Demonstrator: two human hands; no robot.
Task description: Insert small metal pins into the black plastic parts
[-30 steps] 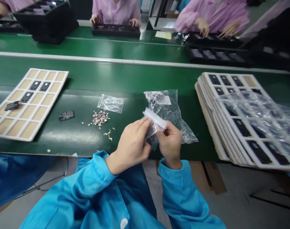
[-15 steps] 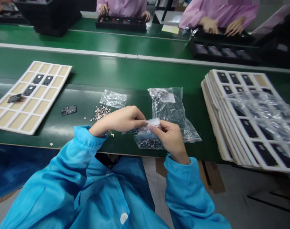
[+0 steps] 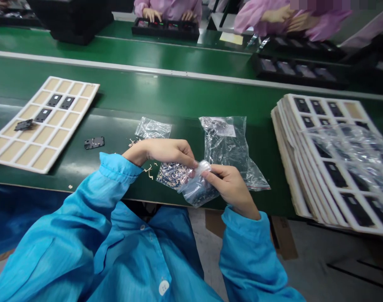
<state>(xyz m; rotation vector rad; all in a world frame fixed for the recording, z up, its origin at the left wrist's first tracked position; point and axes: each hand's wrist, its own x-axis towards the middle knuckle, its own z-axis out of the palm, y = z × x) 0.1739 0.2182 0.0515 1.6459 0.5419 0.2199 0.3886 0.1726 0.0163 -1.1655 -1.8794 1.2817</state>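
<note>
My left hand (image 3: pixel 162 153) and my right hand (image 3: pixel 230 188) pinch the sealed top of a small clear plastic bag (image 3: pixel 175 178) filled with tiny dark and copper-coloured metal parts. My left forearm hides most of a pile of loose metal pieces (image 3: pixel 134 143). A few copper-coloured scraps (image 3: pixel 149 171) lie just below my left wrist. Behind my right hand lies a larger clear plastic bag (image 3: pixel 225 144) with a white label. An emptier clear bag (image 3: pixel 152 128) rests above my left hand.
A white-framed tray (image 3: pixel 45 126) holds several black parts, and another black part (image 3: pixel 94 143) lies beside it. A tall stack of trays (image 3: pixel 292 167) stands at right, partly under clear plastic. Co-workers in pink gowns (image 3: pixel 166 6) work across the green conveyor (image 3: pixel 166 90).
The small bag has swung from nearly upright to lying sideways, its filled end towards the left. My left hand has moved left over the loose pile. The view has shifted slightly.
</note>
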